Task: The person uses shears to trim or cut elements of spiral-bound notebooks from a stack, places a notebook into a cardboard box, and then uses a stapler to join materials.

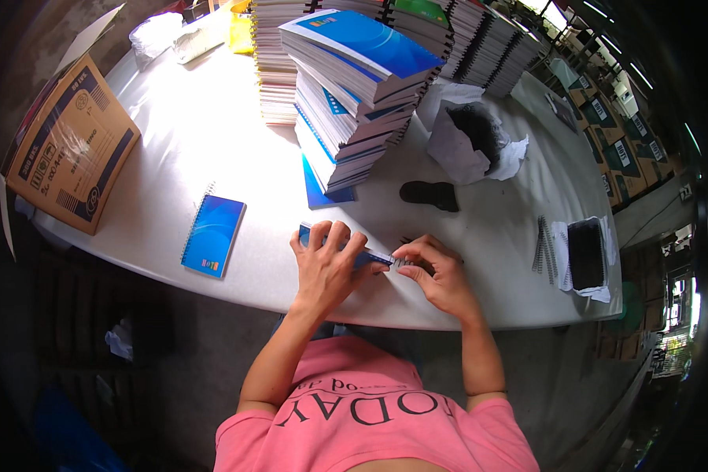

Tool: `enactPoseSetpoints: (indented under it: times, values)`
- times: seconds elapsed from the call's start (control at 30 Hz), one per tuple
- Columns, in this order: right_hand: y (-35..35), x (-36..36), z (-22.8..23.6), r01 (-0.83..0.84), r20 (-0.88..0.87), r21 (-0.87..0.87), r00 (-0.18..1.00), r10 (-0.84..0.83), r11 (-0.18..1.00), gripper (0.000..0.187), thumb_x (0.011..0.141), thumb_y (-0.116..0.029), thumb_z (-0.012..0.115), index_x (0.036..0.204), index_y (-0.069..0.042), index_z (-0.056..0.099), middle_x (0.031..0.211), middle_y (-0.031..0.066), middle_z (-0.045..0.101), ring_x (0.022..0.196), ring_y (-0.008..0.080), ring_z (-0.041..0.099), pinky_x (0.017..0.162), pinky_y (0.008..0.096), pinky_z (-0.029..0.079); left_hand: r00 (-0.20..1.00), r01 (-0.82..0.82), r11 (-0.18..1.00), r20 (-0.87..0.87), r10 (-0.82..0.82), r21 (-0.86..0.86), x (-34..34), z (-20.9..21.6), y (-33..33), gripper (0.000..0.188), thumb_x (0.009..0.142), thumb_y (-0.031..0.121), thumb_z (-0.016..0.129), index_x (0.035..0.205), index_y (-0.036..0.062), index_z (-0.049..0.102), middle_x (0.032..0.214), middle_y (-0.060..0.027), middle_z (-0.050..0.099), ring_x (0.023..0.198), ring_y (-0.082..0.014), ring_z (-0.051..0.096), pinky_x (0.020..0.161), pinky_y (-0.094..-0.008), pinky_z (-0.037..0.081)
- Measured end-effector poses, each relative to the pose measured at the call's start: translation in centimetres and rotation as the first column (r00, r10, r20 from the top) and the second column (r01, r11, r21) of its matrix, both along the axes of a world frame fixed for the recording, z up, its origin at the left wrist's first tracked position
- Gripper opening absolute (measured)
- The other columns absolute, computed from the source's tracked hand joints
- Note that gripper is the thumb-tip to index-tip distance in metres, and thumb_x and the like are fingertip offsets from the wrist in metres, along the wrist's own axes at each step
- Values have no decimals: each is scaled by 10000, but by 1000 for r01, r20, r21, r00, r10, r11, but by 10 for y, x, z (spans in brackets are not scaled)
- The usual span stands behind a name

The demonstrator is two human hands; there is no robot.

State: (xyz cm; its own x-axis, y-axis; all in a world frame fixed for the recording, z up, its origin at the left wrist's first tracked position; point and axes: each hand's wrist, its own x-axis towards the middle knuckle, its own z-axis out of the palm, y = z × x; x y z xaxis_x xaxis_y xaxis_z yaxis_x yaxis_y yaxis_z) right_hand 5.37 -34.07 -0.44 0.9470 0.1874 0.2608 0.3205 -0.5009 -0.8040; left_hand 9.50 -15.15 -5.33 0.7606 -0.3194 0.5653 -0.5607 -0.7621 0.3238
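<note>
My left hand (328,259) is closed around a narrow blue notebook (304,233) near the table's front edge, with the fingers over its top. At the notebook's right end my right hand (440,279) pinches a dark wire binding coil (402,263) between thumb and fingers. The coil meets the notebook's edge; how far it runs through the holes is hidden by my fingers. To the left lies a blue spiral notebook (214,234) with its coil along the left side. Beyond my hands stands a tall leaning stack of blue-covered notebooks (362,102).
A cardboard box (75,149) stands at the left edge. Behind the stack are more piles of spiral-bound books (275,63). At right lie a paper-wrapped dark bundle (472,134), a dark flat object (429,195), loose coils (543,245) and another dark bundle in white paper (586,253).
</note>
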Motion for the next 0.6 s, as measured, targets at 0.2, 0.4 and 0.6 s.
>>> enactPoseSetpoints:
  times: [0.2,0.4,0.6]
  values:
    - [-13,21,17,-173,-289,57,940,182,983,204,844,-31,628,1043,-52,671,835,34,583,688,88,519,617,228,446,998,19,999,-67,-21,-28,-1,5,4,445,658,559,705,850,171,606,925,-7,495,990,-245,435,788,-473,279]
    - [-19,17,-17,-111,-401,429,866,299,896,234,889,-50,574,1110,-74,645,851,48,618,679,83,542,626,215,461,995,-14,999,-103,10,-37,-1,9,0,430,662,558,705,842,178,614,936,-20,498,991,-228,444,808,-497,282]
    - [-37,52,-8,49,154,-427,988,19,903,297,880,-40,549,1160,-119,608,1028,128,604,953,243,598,795,308,485,995,34,999,-92,-36,-29,1,11,8,477,623,574,729,782,151,575,886,-19,484,950,-250,437,767,-445,289]
